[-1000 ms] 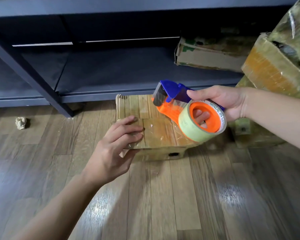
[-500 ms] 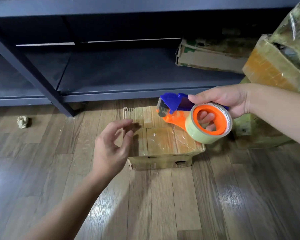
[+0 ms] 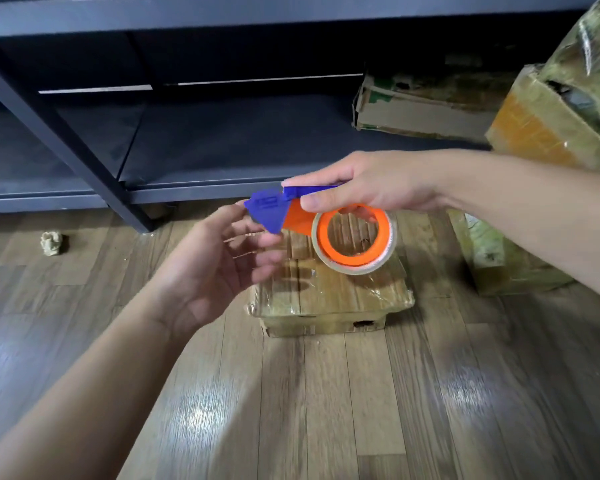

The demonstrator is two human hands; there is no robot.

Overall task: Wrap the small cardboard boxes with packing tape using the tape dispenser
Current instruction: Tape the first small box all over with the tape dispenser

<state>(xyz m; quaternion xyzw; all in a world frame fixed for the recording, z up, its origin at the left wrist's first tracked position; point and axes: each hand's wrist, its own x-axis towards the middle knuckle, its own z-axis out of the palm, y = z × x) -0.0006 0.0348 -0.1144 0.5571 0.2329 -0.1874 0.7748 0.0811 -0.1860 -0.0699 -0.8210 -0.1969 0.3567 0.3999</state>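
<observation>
View from the head, looking down at a wooden floor (image 3: 326, 410). The right hand (image 3: 371, 181) grips the tape dispenser (image 3: 281, 211) from above: thumb along its near side, fingers curled round the far side and partly showing through the orange hub. The dispenser is held in the air over the far half of the cardboard box (image 3: 329, 299), clear of the box top, its blue nose pointing to the left. The roll of tape (image 3: 354, 270) sits on the orange hub at the dispenser's right end (pale tape, with little of it on the roll).

The left hand (image 3: 215, 268) is raised just left of the blue nose, palm turned toward it, fingers loosely spread and gripping nothing that shows. Its fingertips are blurred, so whether the thumb touches the nose cannot be told.

The box lies flat on the floor near the middle of the view, its top covered in glossy clear tape, with a small dark hole in its near side wall.

Behind it stands a dark shelf unit (image 3: 222, 140), with a worn flat carton (image 3: 420, 109) on its low shelf. At the right edge are bundles wrapped in film (image 3: 548, 126), and below them a further box on the floor (image 3: 499, 261). A crumpled wad (image 3: 52, 242) lies on the floor at far left, well apart from the box.
</observation>
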